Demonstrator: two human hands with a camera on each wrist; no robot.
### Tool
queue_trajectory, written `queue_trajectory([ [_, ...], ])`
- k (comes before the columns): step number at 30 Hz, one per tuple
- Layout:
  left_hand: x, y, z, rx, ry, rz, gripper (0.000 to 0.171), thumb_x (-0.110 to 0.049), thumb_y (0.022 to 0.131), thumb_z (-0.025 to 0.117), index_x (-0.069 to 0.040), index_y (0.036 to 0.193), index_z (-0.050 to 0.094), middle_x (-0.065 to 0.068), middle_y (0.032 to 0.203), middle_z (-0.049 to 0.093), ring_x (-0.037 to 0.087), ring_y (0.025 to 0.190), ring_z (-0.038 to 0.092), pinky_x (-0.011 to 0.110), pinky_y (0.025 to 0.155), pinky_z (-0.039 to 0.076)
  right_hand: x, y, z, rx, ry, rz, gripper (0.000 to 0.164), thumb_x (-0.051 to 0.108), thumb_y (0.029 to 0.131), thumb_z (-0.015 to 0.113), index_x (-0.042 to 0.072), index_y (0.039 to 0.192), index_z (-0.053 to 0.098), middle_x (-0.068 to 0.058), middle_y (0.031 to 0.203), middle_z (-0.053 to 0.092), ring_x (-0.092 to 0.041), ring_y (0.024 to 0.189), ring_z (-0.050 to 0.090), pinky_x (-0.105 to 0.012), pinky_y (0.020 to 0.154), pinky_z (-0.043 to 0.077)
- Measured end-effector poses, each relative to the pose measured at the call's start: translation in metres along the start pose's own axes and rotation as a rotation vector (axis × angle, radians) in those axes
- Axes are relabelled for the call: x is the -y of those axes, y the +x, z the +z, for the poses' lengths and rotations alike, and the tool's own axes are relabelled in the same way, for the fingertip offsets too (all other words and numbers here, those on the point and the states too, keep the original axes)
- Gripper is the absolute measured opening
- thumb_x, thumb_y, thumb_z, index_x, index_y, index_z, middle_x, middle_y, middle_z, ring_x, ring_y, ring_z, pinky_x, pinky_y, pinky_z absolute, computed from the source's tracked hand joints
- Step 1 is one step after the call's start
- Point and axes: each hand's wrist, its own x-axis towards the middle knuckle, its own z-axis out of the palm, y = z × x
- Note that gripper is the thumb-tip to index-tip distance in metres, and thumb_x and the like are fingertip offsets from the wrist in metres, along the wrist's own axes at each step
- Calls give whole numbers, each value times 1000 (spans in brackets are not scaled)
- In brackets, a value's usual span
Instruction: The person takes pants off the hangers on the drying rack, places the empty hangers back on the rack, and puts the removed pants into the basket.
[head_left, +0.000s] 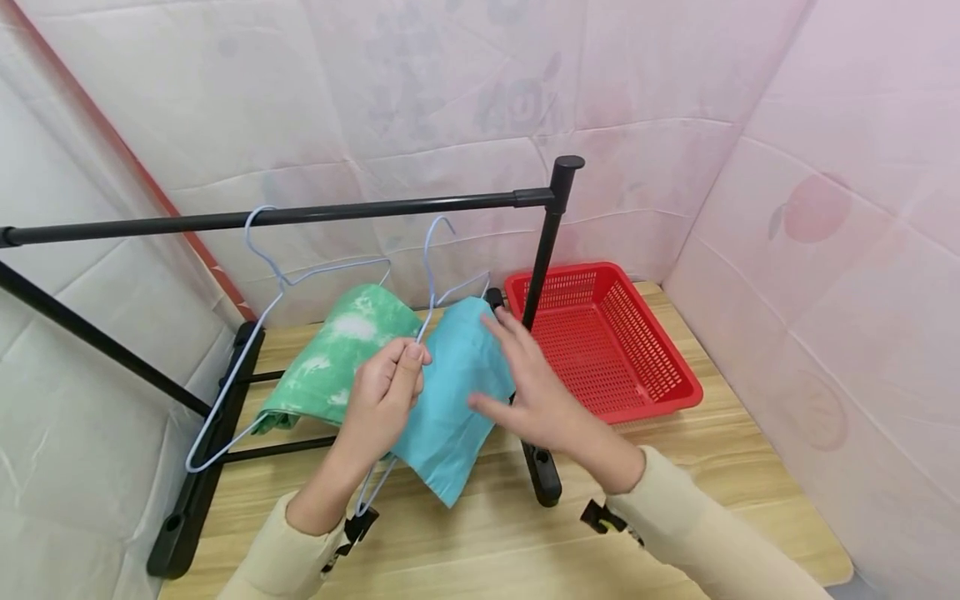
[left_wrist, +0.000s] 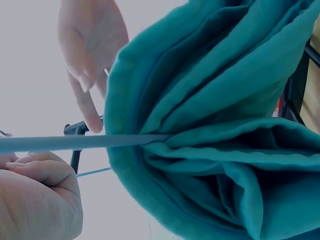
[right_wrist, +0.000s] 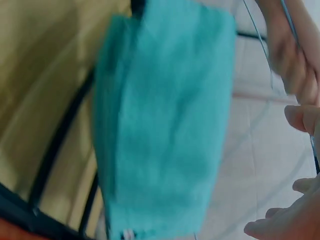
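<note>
My left hand (head_left: 384, 402) grips a light-blue wire hanger (head_left: 428, 258) by its upper side, below the hook. Over the bottom bar of that hanger hangs a folded turquoise cloth (head_left: 457, 392); its gathered folds fill much of the left wrist view. Beside the cloth's right edge, my right hand (head_left: 536, 387) has its fingers spread and holds nothing. A second light-blue hanger (head_left: 258, 329) hooks over the black rack's bar (head_left: 337, 211), with a green-and-white tie-dye cloth (head_left: 345, 354) draped on it. The held hanger's hook stands in front of and below the bar.
A red plastic basket (head_left: 660, 367) with mesh walls sits right of the rack on the wooden table (head_left: 750, 500). The rack's right post (head_left: 547, 242) rises between basket and cloth; its black foot (head_left: 542, 475) lies near my right forearm. Printed fabric walls (head_left: 637, 75) enclose the table.
</note>
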Motion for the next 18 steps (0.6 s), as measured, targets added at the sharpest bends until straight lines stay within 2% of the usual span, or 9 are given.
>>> queue_trajectory([
  [7,2,-1,3,-10,-20,-18,31,-19,110,39,-2,91,57,0,53,39,11,44,35,27,41,31,9,-20,46,19,-254,-230,115,60,75,80,4,157,22,-20,162,21,-40,149,23,-55,115,32],
  [10,3,-1,3,-16,-41,-14,33,-18,110,38,3,92,56,1,53,38,13,44,36,28,43,34,14,-23,63,26,-333,-297,125,71,70,77,2,157,20,-24,162,19,-44,148,24,-55,116,30],
  [15,4,2,6,-28,-75,-2,34,-18,110,39,8,94,55,1,54,38,12,45,37,27,44,37,22,-23,79,32,-391,-311,130,75,68,76,3,158,16,-23,164,10,-45,149,19,-58,116,29],
  [18,3,3,8,-26,-98,3,32,-17,110,40,5,93,55,1,54,38,12,44,36,27,42,35,25,-22,83,52,-411,-284,121,61,74,79,2,158,17,-24,164,7,-45,150,16,-58,117,27],
])
